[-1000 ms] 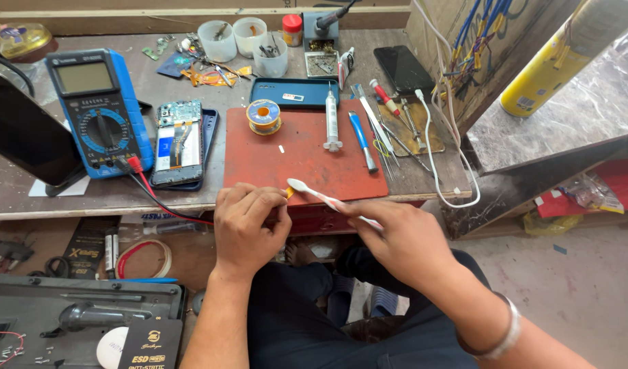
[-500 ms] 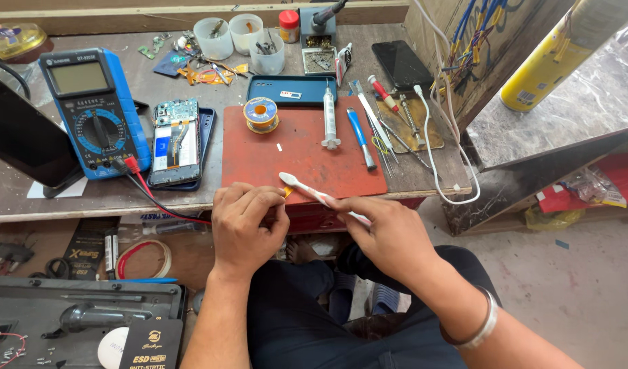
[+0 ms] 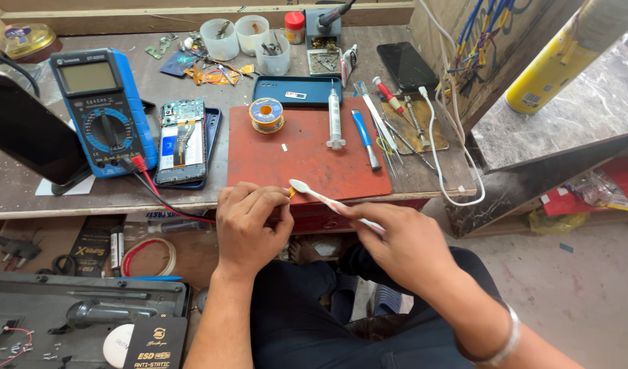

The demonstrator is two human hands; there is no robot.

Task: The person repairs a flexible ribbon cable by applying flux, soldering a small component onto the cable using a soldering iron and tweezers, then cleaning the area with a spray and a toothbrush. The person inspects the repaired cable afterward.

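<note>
Head view: both hands at the edge of the red mat (image 3: 307,160).
Right hand (image 3: 402,246) grips a white toothbrush (image 3: 321,197); left hand (image 3: 249,222) pinches a small orange part (image 3: 291,193). Yellow canister (image 3: 556,61) lies right.

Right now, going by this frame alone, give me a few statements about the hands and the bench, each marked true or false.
1. The right hand holds a white toothbrush. True.
2. The left hand rests flat on the blue multimeter. False: it is closed around a small orange item at the bench edge, apart from the meter.
3. A syringe lies on the red mat. True.
4. The solder spool sits on the opened phone. False: it sits on the mat's back left corner.
5. The meter's red lead trails over the bench's front edge. True.
</note>
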